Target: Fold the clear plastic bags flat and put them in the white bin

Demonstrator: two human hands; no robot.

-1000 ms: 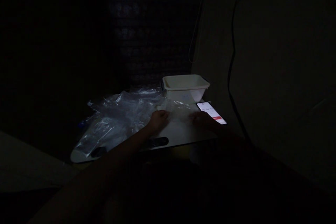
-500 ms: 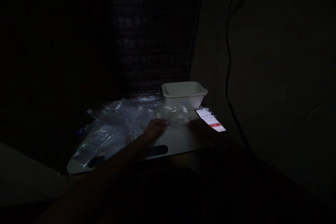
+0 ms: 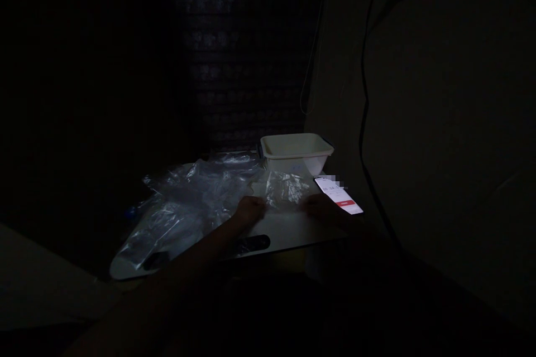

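A clear plastic bag (image 3: 285, 188) is stretched between my two hands above the pale tabletop. My left hand (image 3: 250, 209) is closed on its left edge, with the thumb side towards the bag. On the other side my right hand (image 3: 316, 204) grips the right edge; it is dark and its fingers show only faintly. To the left spreads a loose heap of clear plastic bags (image 3: 196, 195), crumpled and shiny. The white plastic tub (image 3: 297, 163) stands just behind the bag I hold.
A lit phone (image 3: 341, 195) with a running timer lies right of my right hand. The small white table (image 3: 293, 230) has a dark slot (image 3: 255, 243) along its near edge. A black cable (image 3: 364, 117) hangs down the right wall. The room is very dark.
The bag between my hands looks spread a little wider and flatter. The whole view has shifted slightly, and both hands keep their hold.
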